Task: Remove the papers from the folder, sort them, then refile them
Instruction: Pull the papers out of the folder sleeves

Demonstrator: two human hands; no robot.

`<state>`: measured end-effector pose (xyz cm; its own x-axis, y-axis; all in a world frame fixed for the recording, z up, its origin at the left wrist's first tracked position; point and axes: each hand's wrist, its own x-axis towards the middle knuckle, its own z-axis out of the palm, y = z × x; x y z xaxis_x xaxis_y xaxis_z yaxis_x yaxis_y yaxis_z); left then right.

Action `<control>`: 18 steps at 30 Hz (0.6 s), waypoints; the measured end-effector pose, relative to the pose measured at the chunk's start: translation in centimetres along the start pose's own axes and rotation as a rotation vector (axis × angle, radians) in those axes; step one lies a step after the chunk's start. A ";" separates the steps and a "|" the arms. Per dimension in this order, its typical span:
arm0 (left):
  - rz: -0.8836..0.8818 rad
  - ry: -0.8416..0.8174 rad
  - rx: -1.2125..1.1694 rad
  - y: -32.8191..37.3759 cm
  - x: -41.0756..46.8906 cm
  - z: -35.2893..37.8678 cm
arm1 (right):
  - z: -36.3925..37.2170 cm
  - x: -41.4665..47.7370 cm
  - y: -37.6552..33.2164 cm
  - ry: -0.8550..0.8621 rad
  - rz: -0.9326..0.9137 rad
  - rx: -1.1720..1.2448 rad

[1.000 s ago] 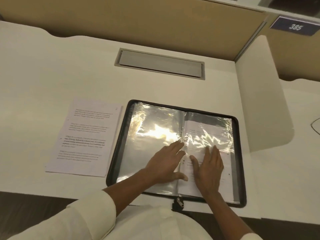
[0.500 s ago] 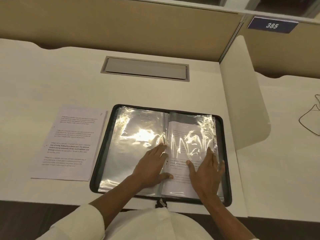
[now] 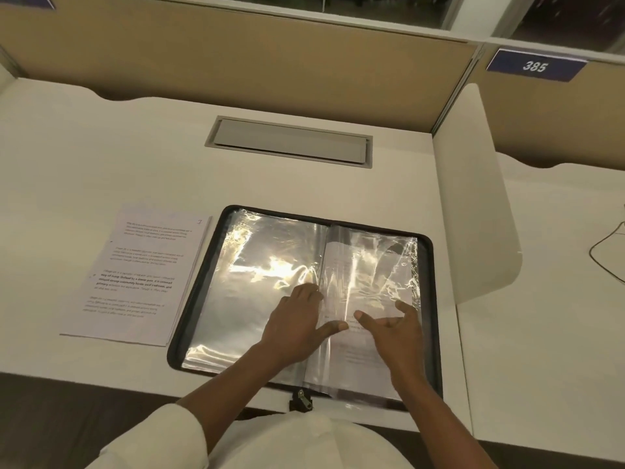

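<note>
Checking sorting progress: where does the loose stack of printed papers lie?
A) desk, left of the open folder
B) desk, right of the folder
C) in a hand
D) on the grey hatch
A: the paper stack lies flat on the desk beside the folder's left edge.

A dark blue sign (image 3: 536, 66) in the upper right of the frame reads "385" in white. The top sheet of the papers (image 3: 135, 275) at left bears printed paragraphs too small to read, and a handwritten mark like "7" in its upper right corner. Glare makes the print inside the folder (image 3: 431, 282) unreadable.
</note>
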<state>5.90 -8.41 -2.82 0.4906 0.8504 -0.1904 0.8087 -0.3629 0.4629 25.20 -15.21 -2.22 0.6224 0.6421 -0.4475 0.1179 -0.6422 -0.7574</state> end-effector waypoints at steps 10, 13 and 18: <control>-0.157 0.256 -0.191 2.9 0.0 -1.5 | -1.2 -1.4 -0.9 -0.043 -0.274 0.070; -0.240 0.302 -0.333 4.9 0.3 -3.6 | -0.5 -4.1 -1.9 -0.005 -0.578 0.023; -0.427 0.174 -0.427 7.0 1.0 -7.2 | 1.4 -6.9 -3.7 -0.068 -0.764 0.141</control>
<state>9.68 -7.31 6.45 0.0638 0.9492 -0.3082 0.7032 0.1764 0.6887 19.40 -16.71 3.06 0.3588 0.9122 0.1981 0.3924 0.0451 -0.9187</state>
